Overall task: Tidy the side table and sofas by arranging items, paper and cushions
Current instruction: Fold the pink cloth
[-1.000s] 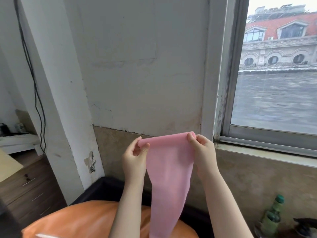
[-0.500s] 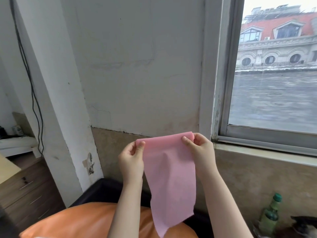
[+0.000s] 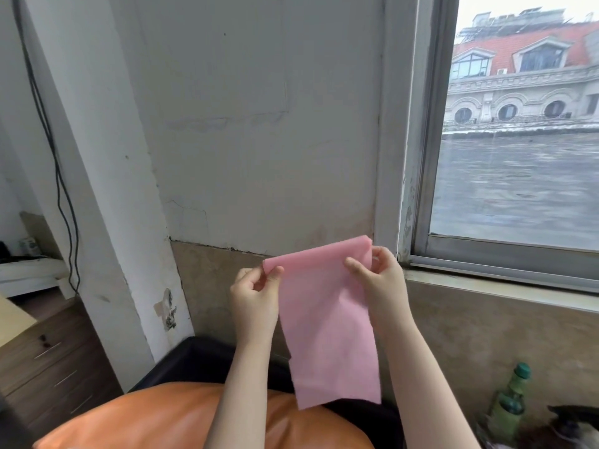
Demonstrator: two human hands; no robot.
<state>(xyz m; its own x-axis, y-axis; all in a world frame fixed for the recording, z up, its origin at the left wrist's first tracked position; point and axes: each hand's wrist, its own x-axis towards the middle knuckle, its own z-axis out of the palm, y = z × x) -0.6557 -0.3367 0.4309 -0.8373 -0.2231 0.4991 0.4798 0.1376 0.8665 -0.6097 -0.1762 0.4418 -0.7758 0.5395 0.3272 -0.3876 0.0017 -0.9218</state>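
An orange cushion (image 3: 181, 419) lies low in front of the black sofa (image 3: 207, 358). Above it hangs the pink paper (image 3: 327, 335), its top corners pinched by the left hand (image 3: 254, 303) and right hand (image 3: 379, 280), fingers clamped on it; a green bottle (image 3: 510, 403) stands low at right

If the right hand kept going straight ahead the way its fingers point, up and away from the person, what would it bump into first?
Probably the wall just left of the window frame. The right hand pinches the pink sheet's top corner, and nothing shows between it and the wall, though depth is hard to judge.
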